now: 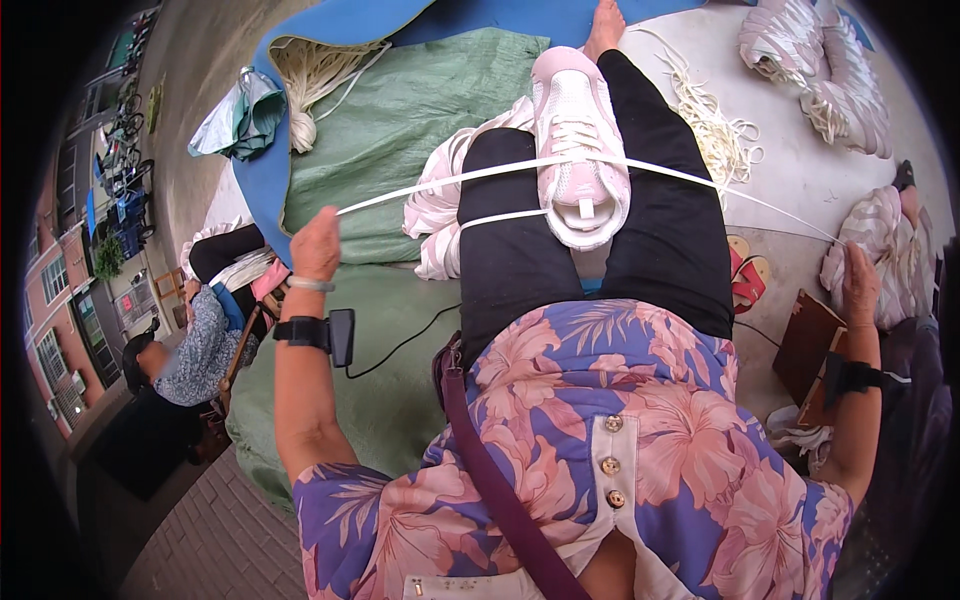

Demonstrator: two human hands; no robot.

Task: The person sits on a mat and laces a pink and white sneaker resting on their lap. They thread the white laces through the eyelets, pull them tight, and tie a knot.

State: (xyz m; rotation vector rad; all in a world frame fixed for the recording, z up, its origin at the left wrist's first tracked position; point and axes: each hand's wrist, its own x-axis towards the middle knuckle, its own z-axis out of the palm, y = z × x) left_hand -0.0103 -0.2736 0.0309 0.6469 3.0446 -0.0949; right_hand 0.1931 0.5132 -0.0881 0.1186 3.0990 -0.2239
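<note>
A pink and white sneaker [580, 140] rests on my lap between my thighs, toe pointing away and heel opening nearest me. White lacing crosses its tongue area. From the sneaker a white shoelace [440, 183] stretches out to both sides, pulled nearly straight. My left hand [316, 245] is closed on one end, out to the left. Far to the right, my right hand [859, 284] grips the other end, with its fingers pointing up. Another short piece of white lace [500, 216] lies over my left thigh beside the heel.
Green sacking [400, 100] and a blue mat [262, 180] spread left and ahead. Loose laces [715, 130] are heaped by my right leg. Bundled pink-white shoes [850, 90] lie at the far right, red sandals [747, 272] nearer. Another person [205, 350] sits at left.
</note>
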